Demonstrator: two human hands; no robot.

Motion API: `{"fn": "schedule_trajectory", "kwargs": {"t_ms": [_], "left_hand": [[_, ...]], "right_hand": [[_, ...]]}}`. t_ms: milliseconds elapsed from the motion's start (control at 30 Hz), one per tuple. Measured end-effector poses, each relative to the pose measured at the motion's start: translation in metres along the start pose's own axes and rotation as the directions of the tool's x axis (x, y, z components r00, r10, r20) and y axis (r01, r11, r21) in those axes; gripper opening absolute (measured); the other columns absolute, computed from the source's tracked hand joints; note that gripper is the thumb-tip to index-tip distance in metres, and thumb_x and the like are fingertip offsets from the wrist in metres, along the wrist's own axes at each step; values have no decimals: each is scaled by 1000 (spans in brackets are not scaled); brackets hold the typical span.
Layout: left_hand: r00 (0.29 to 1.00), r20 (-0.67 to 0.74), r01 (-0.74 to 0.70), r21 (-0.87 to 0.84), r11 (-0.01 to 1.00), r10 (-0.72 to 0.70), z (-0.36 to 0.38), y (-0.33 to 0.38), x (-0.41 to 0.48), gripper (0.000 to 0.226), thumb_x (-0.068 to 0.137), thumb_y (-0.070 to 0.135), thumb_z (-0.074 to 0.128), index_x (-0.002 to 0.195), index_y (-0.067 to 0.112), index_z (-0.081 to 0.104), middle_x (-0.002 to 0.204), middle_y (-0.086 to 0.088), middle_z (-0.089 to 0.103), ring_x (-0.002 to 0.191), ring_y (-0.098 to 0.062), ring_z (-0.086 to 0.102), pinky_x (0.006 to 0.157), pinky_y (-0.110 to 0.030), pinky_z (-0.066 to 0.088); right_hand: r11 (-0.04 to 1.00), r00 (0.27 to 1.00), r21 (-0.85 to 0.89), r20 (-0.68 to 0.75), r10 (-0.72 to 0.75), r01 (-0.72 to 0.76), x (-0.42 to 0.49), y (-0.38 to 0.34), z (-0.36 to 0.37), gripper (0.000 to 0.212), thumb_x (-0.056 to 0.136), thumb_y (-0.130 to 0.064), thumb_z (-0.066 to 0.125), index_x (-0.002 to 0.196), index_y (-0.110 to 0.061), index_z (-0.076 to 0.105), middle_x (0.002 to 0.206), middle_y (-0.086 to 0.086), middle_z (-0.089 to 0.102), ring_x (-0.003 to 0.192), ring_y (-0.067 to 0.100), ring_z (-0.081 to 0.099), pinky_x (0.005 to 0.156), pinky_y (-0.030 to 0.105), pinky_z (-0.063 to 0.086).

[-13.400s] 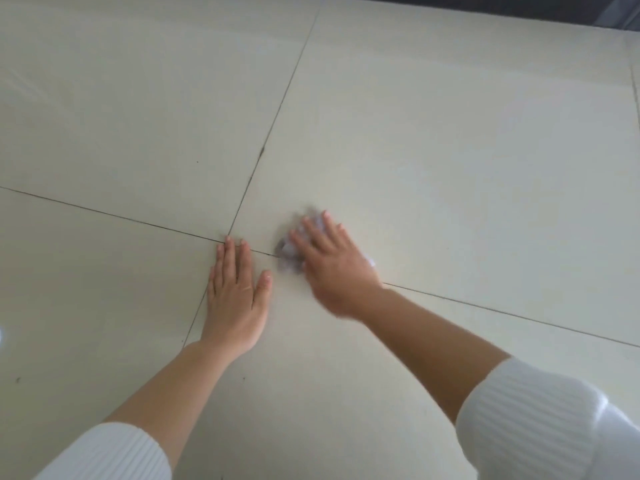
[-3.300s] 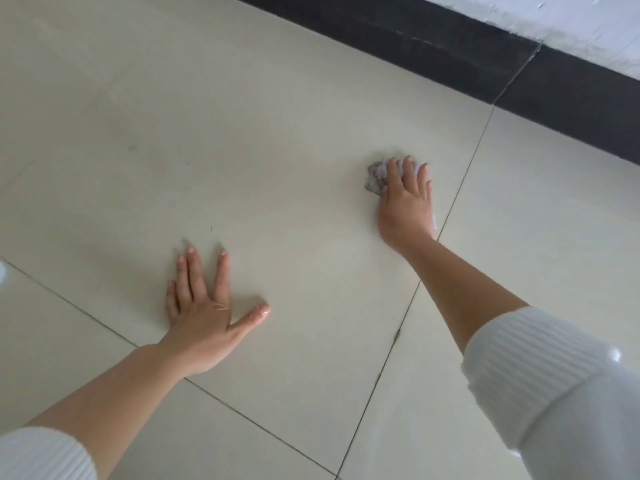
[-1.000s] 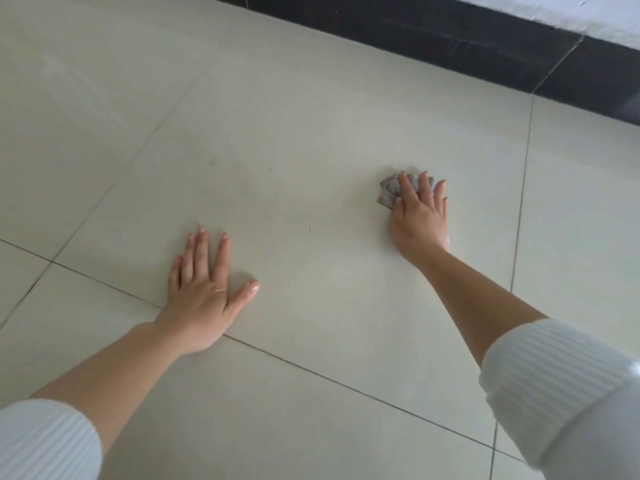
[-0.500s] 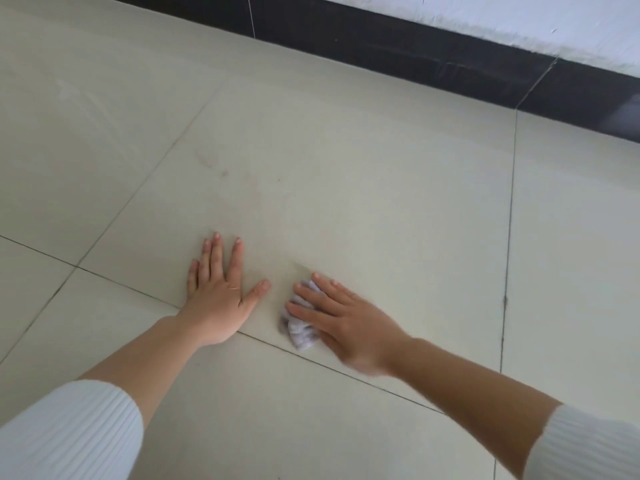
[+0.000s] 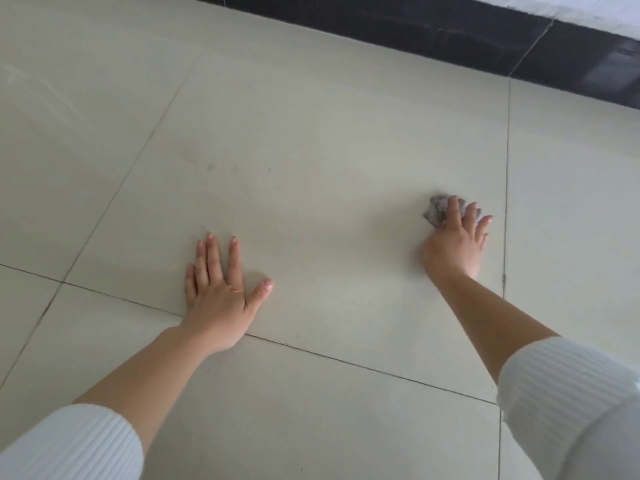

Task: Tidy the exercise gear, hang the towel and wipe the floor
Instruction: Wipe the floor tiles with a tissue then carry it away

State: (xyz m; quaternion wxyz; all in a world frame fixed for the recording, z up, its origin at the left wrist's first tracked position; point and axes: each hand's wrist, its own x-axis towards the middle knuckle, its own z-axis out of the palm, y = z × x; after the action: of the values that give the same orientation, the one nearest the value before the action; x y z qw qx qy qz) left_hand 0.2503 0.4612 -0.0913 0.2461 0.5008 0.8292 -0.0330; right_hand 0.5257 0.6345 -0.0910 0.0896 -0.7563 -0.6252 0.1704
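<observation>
Pale floor tiles (image 5: pixel 311 133) are filling the head view, with a black skirting strip (image 5: pixel 450 32) running under a white wall (image 5: pixel 588 8) far beyond the fingertips.

The left hand (image 5: pixel 221 299) is lying flat on the tile, its 4 fingers (image 5: pixel 211 251) stretched straight ahead and the thumb splayed out toward the other hand. It is holding nothing and seems to be bracing the person's weight. Its heel is sitting on a grout line (image 5: pixel 346 358).

The right hand (image 5: pixel 453 251) is pressing a crumpled greyish cloth (image 5: pixel 435 213) onto the floor. Its fingers (image 5: pixel 465 221) are spread and lying almost straight over the wad, which is peeking out ahead of the fingertips and on the index side. The thumb is hidden, so whether it is tucking under the cloth I cannot tell.

Half a second ago this hand and cloth were just beside the left thumb. Now they are well apart from it, swept out toward a lengthwise grout line just past the little finger, while the left hand is staying planted. That reads as 1 outward stroke of a back-and-forth wipe, so the floor-wiping part is under way. A faint dark smudge (image 5: pixel 210 167) is showing well beyond the left fingertips, probably not yet wiped.
</observation>
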Motion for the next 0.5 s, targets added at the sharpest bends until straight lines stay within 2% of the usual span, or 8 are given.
{"fn": "schedule_trajectory", "kwargs": {"t_ms": [67,133,200,367,500], "left_hand": [[1000,6,-5,-3,1000,5,0,0,1,88,84,69,16,147,22,-24,153,-10,-34,140,-22,-33,114,-42,-15],[1000,18,-8,-6,1000,8,0,-1,0,87,88,66,22,147,22,-23,152,-10,-35,139,-23,-34,114,-43,-15],[1000,21,-14,-19,1000,15,-1,-1,1,87,90,63,27,148,20,-22,152,-11,-35,140,-24,-33,115,-43,-14],[999,7,-50,-39,998,50,-3,0,3,90,90,63,32,150,17,-16,154,-15,-29,142,-26,-29,115,-45,-12],[997,8,-79,-47,996,79,-4,-1,3,91,90,60,38,151,14,-12,155,-17,-25,143,-27,-26,114,-47,-10]], "right_hand": [[987,986,-3,38,-161,162,-45,-18,14,69,89,-1,35,152,-27,20,161,5,7,147,31,-6,120,40,1],[937,932,11,96,-349,350,-100,-25,25,66,90,-1,39,150,-26,27,160,5,16,148,31,1,120,44,7],[878,865,31,157,-477,478,-157,-21,32,65,88,-2,45,148,-25,34,157,6,25,147,33,9,119,45,14],[751,703,36,326,-633,660,-266,-6,35,63,87,-12,38,147,-28,33,156,4,26,145,33,18,117,44,20],[661,614,-57,437,-658,749,-285,6,28,65,88,-13,33,151,-28,24,159,0,19,146,29,13,117,41,14]]}}
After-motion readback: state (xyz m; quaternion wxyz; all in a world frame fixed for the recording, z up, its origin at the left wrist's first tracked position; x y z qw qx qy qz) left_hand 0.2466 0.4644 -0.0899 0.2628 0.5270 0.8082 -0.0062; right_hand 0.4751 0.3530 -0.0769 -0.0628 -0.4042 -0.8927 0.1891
